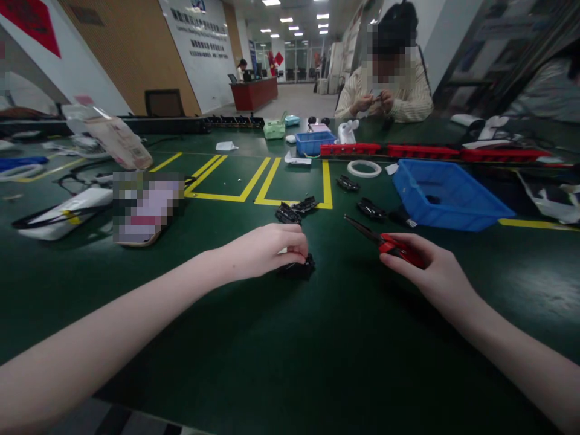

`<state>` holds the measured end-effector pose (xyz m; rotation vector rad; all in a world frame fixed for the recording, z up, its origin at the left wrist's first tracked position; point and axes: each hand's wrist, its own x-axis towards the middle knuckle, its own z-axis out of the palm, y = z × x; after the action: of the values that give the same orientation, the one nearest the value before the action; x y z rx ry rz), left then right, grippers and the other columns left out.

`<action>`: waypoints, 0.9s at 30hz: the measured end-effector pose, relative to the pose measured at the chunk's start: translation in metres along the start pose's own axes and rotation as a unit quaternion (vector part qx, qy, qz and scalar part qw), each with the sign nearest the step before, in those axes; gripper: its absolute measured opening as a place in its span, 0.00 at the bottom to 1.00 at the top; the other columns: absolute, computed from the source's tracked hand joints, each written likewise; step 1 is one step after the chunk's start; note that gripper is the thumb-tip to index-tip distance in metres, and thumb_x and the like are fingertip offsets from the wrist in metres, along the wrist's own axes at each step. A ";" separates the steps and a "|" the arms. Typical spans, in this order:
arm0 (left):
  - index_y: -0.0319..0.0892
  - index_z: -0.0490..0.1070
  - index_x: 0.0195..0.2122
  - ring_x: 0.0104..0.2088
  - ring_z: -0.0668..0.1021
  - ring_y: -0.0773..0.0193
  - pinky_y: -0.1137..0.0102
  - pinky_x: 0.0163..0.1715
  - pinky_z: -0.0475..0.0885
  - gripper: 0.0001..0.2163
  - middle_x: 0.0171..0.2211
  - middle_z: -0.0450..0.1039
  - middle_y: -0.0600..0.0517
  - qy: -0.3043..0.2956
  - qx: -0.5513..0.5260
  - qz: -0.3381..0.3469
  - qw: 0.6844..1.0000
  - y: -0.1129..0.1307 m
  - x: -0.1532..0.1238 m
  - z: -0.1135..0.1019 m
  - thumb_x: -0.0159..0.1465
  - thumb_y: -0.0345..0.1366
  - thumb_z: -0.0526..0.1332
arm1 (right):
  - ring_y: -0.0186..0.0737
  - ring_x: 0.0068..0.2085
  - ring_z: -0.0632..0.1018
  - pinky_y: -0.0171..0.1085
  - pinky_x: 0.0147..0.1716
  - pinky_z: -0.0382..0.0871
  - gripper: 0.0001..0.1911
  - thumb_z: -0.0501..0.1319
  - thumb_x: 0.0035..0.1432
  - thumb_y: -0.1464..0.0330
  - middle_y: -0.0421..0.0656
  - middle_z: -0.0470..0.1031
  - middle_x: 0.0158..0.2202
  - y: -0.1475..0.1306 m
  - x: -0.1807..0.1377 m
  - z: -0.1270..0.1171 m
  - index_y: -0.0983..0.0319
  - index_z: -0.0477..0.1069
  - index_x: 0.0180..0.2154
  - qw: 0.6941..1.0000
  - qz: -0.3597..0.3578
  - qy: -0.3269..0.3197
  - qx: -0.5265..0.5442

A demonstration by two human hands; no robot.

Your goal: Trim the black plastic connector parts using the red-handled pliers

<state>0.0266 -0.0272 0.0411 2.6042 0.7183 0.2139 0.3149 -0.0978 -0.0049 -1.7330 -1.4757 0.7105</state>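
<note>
My left hand (pixel 272 249) is closed, its fingertips gripping a small black plastic part (pixel 299 267) low over the green table (pixel 290 356). Wrapped around the red handles of needle-nose pliers (pixel 399 249) is my right hand (pixel 428 269); the dark jaws point up and left, apart from the black part. Just beyond my left hand lie two similar black pieces (pixel 289 212), one touching or very near the other. Two more black pieces (pixel 371 208) rest farther right, close to the blue bin.
A blue plastic bin (pixel 453 196) stands at the right, with a white ring (pixel 364 168) beside it. A phone (pixel 149 211), a white power bank (pixel 67 214) and a tilted bag (pixel 115 139) are at the left. Red strips (pixel 421 151) lie across the back, where another person (pixel 385 78) sits.
</note>
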 end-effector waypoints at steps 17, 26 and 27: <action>0.39 0.72 0.40 0.38 0.73 0.63 0.70 0.38 0.67 0.05 0.38 0.71 0.49 -0.066 0.157 0.086 0.982 0.008 0.008 0.000 0.66 0.31 0.58 | 0.54 0.44 0.76 0.54 0.46 0.69 0.31 0.66 0.43 0.47 0.47 0.77 0.43 -0.003 -0.001 -0.001 0.57 0.73 0.46 1.000 0.004 -0.006 -0.006; 0.37 0.71 0.46 0.41 0.75 0.62 0.71 0.40 0.69 0.09 0.41 0.73 0.47 -0.058 0.165 0.112 0.978 0.003 0.002 0.004 0.67 0.29 0.55 | 0.52 0.44 0.76 0.53 0.48 0.68 0.32 0.66 0.43 0.48 0.46 0.76 0.43 -0.005 -0.001 0.000 0.57 0.73 0.47 1.000 0.011 -0.012 0.002; 0.37 0.71 0.46 0.41 0.75 0.63 0.71 0.41 0.69 0.09 0.41 0.73 0.47 -0.049 0.146 0.100 0.983 0.001 0.001 0.005 0.68 0.30 0.55 | 0.52 0.44 0.76 0.53 0.48 0.68 0.32 0.66 0.43 0.48 0.46 0.76 0.44 -0.004 -0.001 0.000 0.57 0.72 0.47 1.000 0.011 -0.014 0.001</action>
<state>0.0289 -0.0291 0.0367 2.9444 0.4840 0.0410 0.3121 -0.0990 -0.0016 -1.7465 -1.4757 0.7494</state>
